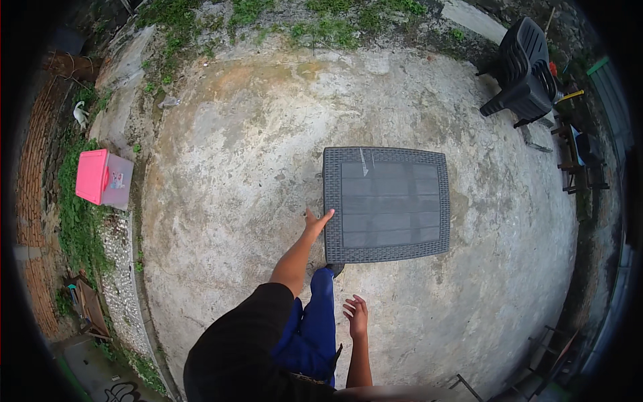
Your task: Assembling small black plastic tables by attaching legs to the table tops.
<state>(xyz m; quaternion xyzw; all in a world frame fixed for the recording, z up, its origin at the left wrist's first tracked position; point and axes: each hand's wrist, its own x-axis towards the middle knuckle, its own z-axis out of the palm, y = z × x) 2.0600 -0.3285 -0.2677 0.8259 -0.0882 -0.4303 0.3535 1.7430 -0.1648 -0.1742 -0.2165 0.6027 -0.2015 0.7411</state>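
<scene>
At the bottom centre of the frame, the right hand (355, 313) hangs free over the concrete ground (234, 167), fingers loosely curled and holding nothing. Just above and left of it, the left hand (316, 223) reaches out with fingers spread, its fingertips at the left edge of the grey woven-pattern table (386, 204); whether they actually touch the rim is hard to tell. The table stands square in the middle of the frame, its slatted top bare. Farther off, a pink-lidded box (102, 177) sits at the left edge by the grass, and a dark plastic chair (524, 72) stands in the upper right.
</scene>
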